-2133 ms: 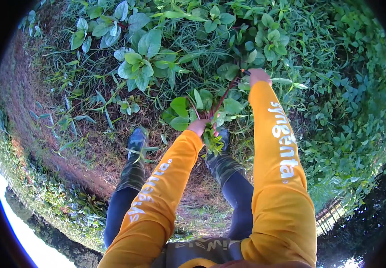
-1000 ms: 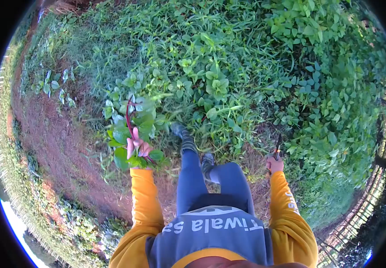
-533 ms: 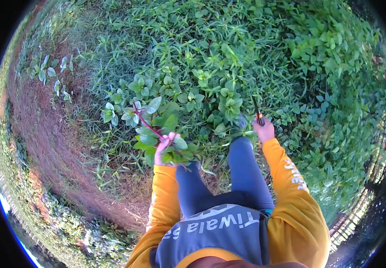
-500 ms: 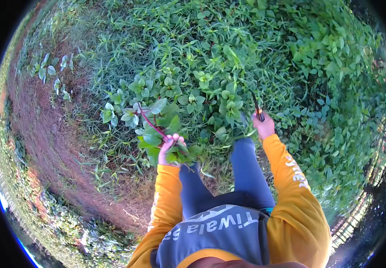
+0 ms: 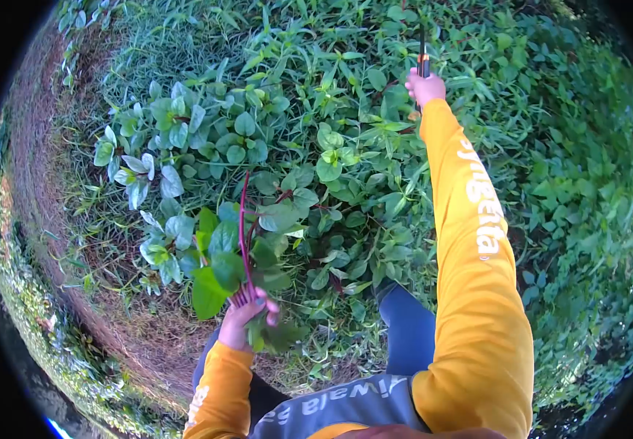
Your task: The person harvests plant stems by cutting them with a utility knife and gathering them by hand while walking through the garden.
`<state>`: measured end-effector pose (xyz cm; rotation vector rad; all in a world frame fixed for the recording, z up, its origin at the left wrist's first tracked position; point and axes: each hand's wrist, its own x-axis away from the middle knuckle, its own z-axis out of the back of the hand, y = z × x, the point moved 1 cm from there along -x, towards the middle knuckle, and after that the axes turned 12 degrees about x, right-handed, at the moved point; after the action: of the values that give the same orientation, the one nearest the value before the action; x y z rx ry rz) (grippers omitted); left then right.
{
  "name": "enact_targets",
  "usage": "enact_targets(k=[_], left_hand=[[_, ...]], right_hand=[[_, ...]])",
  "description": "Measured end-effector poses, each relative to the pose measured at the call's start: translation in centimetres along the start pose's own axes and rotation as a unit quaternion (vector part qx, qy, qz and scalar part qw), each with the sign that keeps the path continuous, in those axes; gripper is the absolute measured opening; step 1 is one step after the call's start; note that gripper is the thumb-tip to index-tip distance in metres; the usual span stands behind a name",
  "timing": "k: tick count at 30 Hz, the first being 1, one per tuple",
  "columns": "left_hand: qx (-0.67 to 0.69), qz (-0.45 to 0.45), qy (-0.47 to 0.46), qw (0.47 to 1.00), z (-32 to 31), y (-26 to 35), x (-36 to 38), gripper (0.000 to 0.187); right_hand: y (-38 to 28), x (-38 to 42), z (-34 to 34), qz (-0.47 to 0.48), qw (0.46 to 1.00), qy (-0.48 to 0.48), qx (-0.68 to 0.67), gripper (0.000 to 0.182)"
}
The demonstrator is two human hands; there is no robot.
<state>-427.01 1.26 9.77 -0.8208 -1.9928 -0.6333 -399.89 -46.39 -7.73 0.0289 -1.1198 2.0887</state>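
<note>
My left hand is closed around a bunch of cut leafy stems, with reddish-purple stalks and broad green leaves. One long stalk points up and away from the fist. Far forward on the right, my right hand grips a slim knife by its dark handle, which has an orange-brown band. Its dark blade points away from me, partly lost against the foliage. Broad-leaved plants of similar look grow between my two hands.
Dense green undergrowth spreads ahead and to the right. Pale-leaved plants grow at the left, beside a strip of brown soil and dry grass. My bent leg in blue trousers is close to the plants.
My right hand has reached forward with the knife, the arm now stretched out. My left hand has moved left and back with the stems. The view has shifted over the plants.
</note>
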Motion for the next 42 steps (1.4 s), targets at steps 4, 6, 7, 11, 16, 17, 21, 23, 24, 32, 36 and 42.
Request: enact_targets(k=[4, 6, 7, 11, 16, 17, 21, 23, 24, 32, 36, 42], left_hand=[[-0.068, 0.003, 0.082, 0.994, 0.4, -0.6, -0.5, 0.016], [-0.069, 0.004, 0.093, 0.993, 1.1, -0.8, -1.2, 0.016], [-0.065, 0.003, 0.095, 0.993, 1.4, -0.9, -1.4, 0.016], [-0.076, 0.019, 0.130, 0.988, 1.0, -1.7, -1.7, 0.016], [-0.034, 0.020, 0.113, 0.993, -1.1, -3.7, -3.4, 0.017], [-0.043, 0.035, 0.099, 0.994, -1.6, -4.4, -3.9, 0.019], [-0.022, 0.097, 0.093, 0.991, -6.5, -7.1, -6.0, 0.032], [0.006, 0.129, 0.074, 0.989, -6.2, -9.2, -8.3, 0.036], [0.003, 0.142, 0.065, 0.988, -6.1, -10.0, -9.3, 0.038], [-0.051, 0.110, 0.079, 0.989, -2.9, -14.2, -16.8, 0.027], [0.011, 0.180, 0.045, 0.983, -0.9, -12.5, -15.4, 0.032], [-0.013, 0.168, 0.103, 0.980, -2.6, -9.4, -13.3, 0.029]], right_hand=[[7.2, -6.6, -6.1, -0.038, 0.992, -0.076, -0.093, 0.027], [8.6, -7.4, -8.3, -0.082, 0.978, -0.111, -0.153, 0.024], [9.5, -7.3, -8.7, -0.093, 0.986, -0.098, -0.096, 0.024], [15.3, -4.6, -8.2, -0.083, 0.985, -0.069, -0.131, 0.021], [9.3, 13.0, 0.0, -0.089, 0.962, -0.062, -0.252, 0.019], [8.7, 17.1, 1.8, -0.091, 0.970, -0.087, -0.206, 0.018], [5.8, 31.8, 5.7, 0.009, 0.986, -0.159, 0.051, 0.016], [5.3, 36.6, 6.0, 0.089, 0.972, -0.185, 0.115, 0.015], [6.8, 38.4, 5.6, 0.100, 0.962, -0.208, 0.145, 0.016], [7.2, 36.3, 5.0, 0.185, 0.914, -0.318, 0.171, 0.018], [7.2, 28.9, 3.5, -0.025, 0.947, -0.261, 0.184, 0.030], [15.0, 21.0, -5.8, 0.028, 0.870, -0.291, 0.398, 0.033]])
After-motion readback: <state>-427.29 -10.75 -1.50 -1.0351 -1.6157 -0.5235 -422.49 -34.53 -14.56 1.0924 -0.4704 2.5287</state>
